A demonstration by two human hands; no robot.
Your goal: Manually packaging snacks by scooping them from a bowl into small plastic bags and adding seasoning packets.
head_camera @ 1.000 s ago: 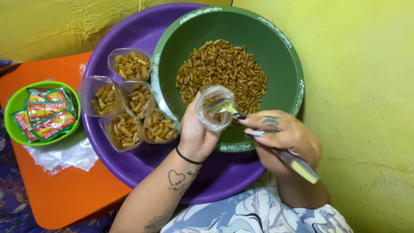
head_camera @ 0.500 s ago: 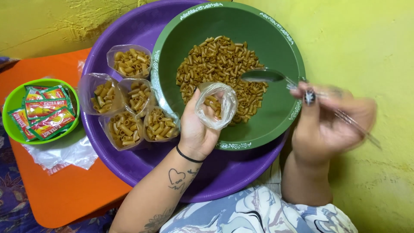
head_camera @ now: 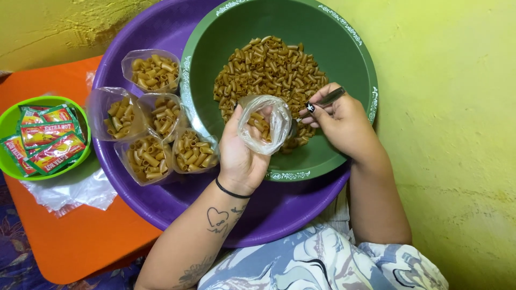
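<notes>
At far left a small green bowl of red and green sachets sits on an orange table, with clear plastic under its near edge. Next comes a purple basin holding five filled bags of brown tube pasta, packed close together by the rim of a green bowl. That bowl rests inside the basin and holds a loose heap of pasta. The left hand reaches over the bowl's near rim, fingers curled around an open bag that is partly filled with pasta. Just right of it, the right hand pinches a spoon handle between thumb and fingers; the spoon's head is hidden behind the bag.
</notes>
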